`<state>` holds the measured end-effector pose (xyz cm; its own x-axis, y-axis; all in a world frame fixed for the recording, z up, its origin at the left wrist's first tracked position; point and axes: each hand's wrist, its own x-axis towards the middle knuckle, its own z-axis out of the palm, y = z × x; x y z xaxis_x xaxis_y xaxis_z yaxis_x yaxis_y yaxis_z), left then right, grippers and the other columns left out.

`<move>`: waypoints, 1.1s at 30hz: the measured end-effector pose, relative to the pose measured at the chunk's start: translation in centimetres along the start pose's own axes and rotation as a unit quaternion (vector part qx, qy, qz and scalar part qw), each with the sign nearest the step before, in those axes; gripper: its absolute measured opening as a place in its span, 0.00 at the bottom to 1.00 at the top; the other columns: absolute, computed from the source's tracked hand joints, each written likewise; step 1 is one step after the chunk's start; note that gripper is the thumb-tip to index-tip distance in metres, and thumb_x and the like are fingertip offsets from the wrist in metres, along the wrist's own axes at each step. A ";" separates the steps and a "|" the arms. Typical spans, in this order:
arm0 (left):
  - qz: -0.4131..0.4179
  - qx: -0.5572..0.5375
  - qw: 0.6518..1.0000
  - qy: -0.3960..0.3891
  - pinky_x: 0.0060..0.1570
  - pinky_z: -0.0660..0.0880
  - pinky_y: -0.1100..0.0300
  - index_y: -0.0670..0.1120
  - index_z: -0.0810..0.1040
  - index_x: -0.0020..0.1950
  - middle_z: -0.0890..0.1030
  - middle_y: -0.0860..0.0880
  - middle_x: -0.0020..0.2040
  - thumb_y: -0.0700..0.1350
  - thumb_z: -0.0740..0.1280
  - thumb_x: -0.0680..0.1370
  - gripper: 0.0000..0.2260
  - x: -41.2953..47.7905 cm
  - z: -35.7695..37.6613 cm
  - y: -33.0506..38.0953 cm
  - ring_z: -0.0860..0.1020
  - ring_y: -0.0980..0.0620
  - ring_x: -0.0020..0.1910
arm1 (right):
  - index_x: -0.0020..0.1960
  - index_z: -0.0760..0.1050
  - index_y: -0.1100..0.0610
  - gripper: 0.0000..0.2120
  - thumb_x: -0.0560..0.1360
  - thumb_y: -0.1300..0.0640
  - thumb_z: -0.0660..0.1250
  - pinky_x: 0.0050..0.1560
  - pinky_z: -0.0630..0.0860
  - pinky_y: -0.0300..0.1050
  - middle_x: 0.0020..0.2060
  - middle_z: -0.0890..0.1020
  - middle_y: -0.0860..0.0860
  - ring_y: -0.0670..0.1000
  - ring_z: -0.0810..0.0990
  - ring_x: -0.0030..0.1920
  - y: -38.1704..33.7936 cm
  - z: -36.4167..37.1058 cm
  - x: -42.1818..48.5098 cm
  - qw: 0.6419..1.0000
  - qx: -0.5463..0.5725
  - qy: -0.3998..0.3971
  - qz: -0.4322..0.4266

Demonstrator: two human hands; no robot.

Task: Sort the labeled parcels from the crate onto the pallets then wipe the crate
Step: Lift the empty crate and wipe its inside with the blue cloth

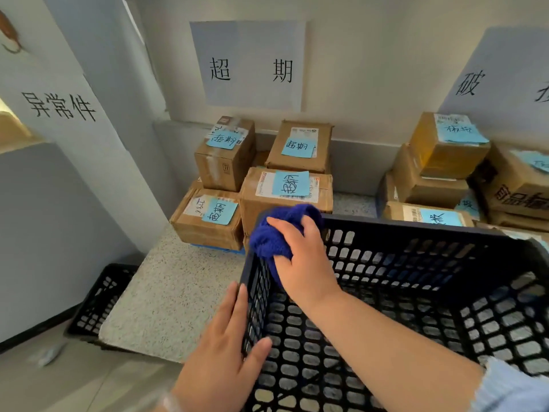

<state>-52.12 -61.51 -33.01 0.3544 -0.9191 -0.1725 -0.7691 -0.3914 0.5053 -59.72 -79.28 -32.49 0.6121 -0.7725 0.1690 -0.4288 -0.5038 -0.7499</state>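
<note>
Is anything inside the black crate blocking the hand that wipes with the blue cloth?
Nothing visible does. The crate shows no parcels inside, and the right hand grips the blue cloth right against its far left corner.

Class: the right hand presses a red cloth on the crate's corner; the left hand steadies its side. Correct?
No: in the head view the cloth is blue. The right hand presses it on the crate's corner; the left hand steadies its side.
</note>
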 end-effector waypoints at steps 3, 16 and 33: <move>0.006 -0.009 1.000 0.021 0.63 0.63 0.70 0.58 0.20 0.64 0.20 0.68 0.66 0.52 0.55 0.76 0.39 0.3 0.5 -0.2 0.61 0.62 0.73 | 0.72 0.67 0.42 0.26 0.76 0.59 0.63 0.73 0.63 0.54 0.73 0.61 0.51 0.55 0.62 0.72 0.7 0.1 2.0 0.998 -0.042 0.029 0.032; 0.057 -0.207 0.977 0.006 0.59 0.63 0.79 0.84 0.30 0.55 0.35 0.77 0.69 0.44 0.52 0.71 0.40 -2.9 2.1 -3.4 0.52 0.80 0.67 | 0.76 0.60 0.43 0.32 0.75 0.58 0.65 0.65 0.69 0.57 0.72 0.64 0.57 0.59 0.64 0.68 0.0 0.9 1.3 0.965 -0.250 0.007 -0.078; -0.044 -0.122 0.991 0.018 0.73 0.55 0.60 0.68 0.49 0.71 0.50 0.80 0.68 0.28 0.63 0.74 0.43 -4.0 0.2 -1.8 0.60 0.66 0.72 | 0.78 0.51 0.42 0.38 0.75 0.56 0.67 0.59 0.70 0.53 0.68 0.67 0.51 0.54 0.65 0.68 9.2 -14.8 -5.3 0.910 -0.411 -0.008 0.044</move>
<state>-52.34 -57.12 -33.41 0.4360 -0.8779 -0.1977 -0.5843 -0.4433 0.6797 -76.75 -85.52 -30.79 0.5586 -0.8212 0.1164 -0.8248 -0.5648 -0.0265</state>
